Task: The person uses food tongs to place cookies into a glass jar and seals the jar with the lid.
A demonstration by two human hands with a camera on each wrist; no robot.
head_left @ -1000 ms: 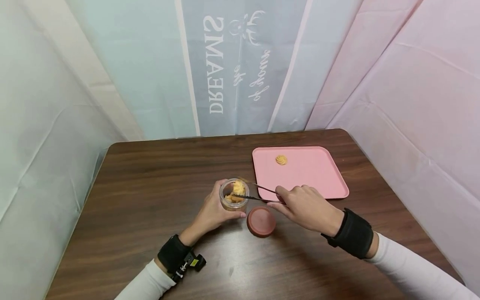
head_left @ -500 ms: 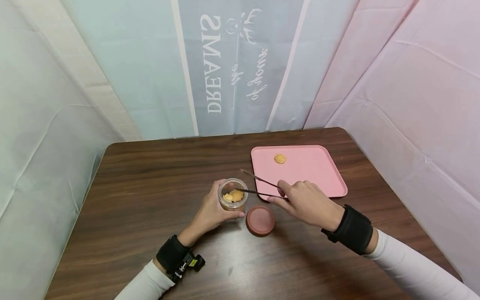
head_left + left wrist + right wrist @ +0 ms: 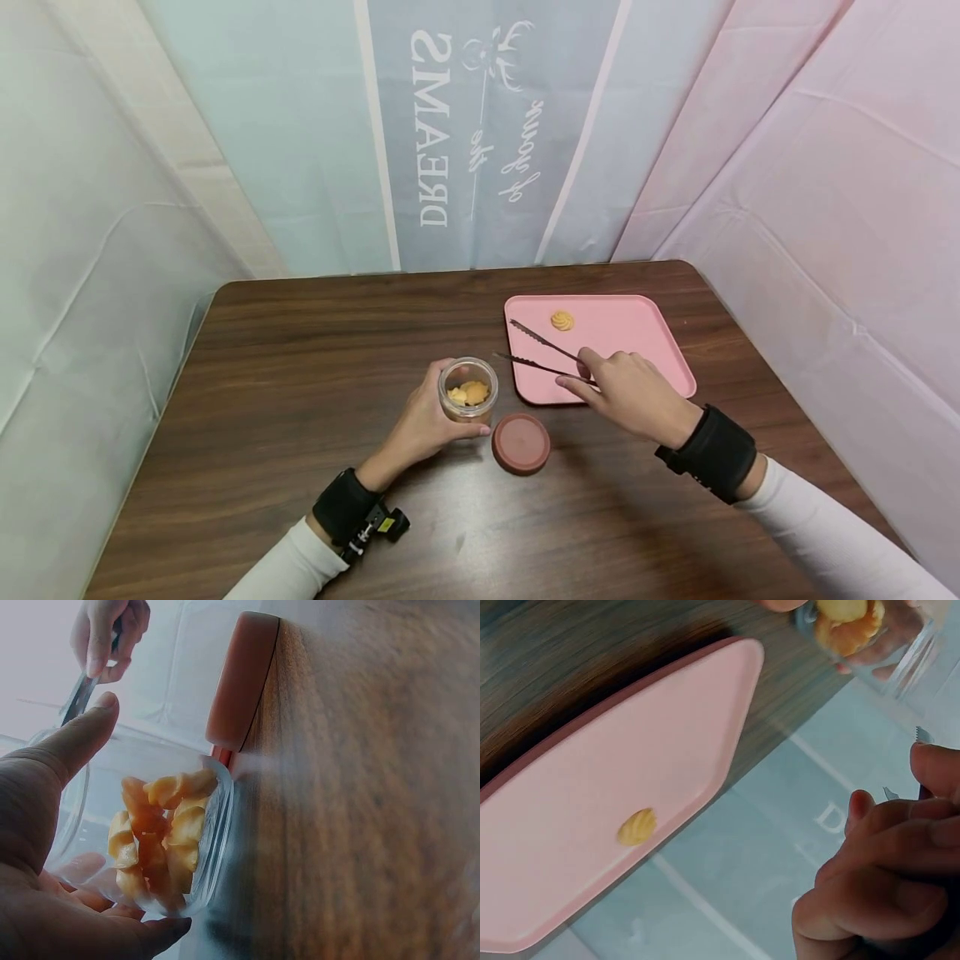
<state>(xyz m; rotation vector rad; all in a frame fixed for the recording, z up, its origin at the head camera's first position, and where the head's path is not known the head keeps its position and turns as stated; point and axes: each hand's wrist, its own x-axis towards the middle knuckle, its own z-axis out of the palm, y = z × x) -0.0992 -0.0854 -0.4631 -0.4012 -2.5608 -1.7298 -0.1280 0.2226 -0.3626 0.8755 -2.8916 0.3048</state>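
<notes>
My left hand grips a clear jar that stands without its lid. Several swirled butter cookies lie inside; the left wrist view shows the cookies heaped through the clear wall. My right hand holds dark metal tongs by their arms. The tongs are spread, with nothing between their tips, over the left edge of a pink tray. One cookie lies near the tray's back edge, just beyond the tongs. Fingers hide most of the tongs in the right wrist view.
A reddish-brown round lid lies on the wooden table, close to the right of the jar. Fabric curtains hang behind the table and at both sides.
The tongs held a cookie at the jar's mouth, then spread, and the cookie now lies in the jar. My right hand has drawn the tongs right and back, towards the tray.
</notes>
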